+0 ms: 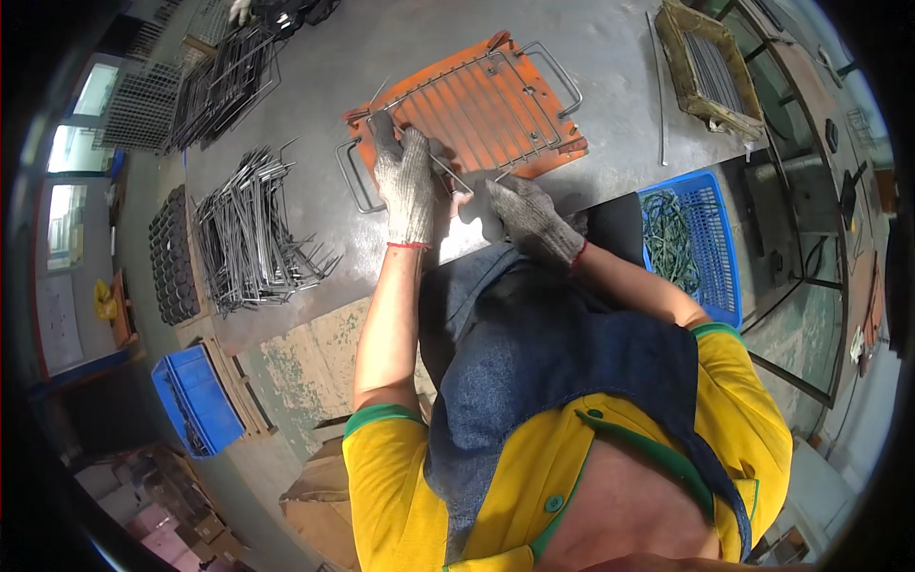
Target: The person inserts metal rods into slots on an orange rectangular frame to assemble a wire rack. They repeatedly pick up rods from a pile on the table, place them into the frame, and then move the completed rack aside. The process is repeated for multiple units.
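An orange board (419, 86) lies tilted on the grey metal table, and a wire rack (477, 105) of parallel rods rests on it. Looped wire handles (562, 81) stick out past its ends. My left hand (405, 186), in a grey knit glove, is at the board's near left corner with its fingers bent over the rack's edge. My right hand (529, 214), gloved alike, is closed just off the near edge. Between the two hands runs a thin bent wire (453, 178); its ends are partly hidden by the gloves.
A heap of bent wire pieces (253, 229) lies at the left, with dark wire racks (224, 86) behind it. A blue basket of green strands (715, 243) stands at right, below a wooden tray of rods (715, 76). A long rod (660, 95) lies beside that tray.
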A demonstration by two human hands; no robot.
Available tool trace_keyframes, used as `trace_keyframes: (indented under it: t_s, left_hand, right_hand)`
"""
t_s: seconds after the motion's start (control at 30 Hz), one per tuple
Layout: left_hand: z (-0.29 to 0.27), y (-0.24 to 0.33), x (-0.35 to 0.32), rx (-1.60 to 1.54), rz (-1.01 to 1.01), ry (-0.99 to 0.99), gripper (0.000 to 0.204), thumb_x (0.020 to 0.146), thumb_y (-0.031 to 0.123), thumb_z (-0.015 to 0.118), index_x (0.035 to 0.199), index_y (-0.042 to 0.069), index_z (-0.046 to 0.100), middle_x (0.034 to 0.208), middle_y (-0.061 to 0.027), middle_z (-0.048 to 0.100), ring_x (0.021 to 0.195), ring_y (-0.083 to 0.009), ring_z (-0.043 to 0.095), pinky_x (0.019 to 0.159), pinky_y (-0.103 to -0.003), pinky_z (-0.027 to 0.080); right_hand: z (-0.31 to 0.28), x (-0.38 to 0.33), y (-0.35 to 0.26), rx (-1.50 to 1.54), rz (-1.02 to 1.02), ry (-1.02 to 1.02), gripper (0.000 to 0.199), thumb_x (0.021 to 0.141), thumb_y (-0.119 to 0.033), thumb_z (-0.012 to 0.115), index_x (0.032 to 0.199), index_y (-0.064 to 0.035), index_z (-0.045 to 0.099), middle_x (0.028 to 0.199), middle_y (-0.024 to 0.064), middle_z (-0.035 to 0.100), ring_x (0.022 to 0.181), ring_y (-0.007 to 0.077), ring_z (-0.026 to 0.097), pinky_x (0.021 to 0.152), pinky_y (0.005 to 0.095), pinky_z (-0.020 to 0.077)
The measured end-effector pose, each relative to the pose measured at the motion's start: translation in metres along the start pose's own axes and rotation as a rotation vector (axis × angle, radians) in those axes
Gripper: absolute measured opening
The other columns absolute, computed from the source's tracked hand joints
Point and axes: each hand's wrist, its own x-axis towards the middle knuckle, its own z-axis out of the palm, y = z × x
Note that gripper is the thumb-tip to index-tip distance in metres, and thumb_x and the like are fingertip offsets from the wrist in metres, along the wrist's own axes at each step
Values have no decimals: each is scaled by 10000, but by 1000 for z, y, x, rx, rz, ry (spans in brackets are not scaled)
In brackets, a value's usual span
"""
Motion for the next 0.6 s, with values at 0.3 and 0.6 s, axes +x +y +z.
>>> trace_keyframes:
  t_s: [0.3,0.6]
  left_hand:
    - [-69,-19,45,1167,428,44,439,959,448,554,1231,130,686,1149,-126,704,1014,-332,676,882,-417,511]
    - [-86,-10,50,1630,1049,-12,267,900,358,606,1013,154,737,1073,-80,665,1088,-264,560,964,-468,380]
  right_hand:
    - [12,56,27,-1304,-841,79,333,957,-252,544,1257,-118,595,1056,78,691,806,229,695,681,371,564]
    - [34,65,26,-1585,-754,-46,256,928,-333,535,1075,-166,662,859,92,701,764,280,709,650,444,547]
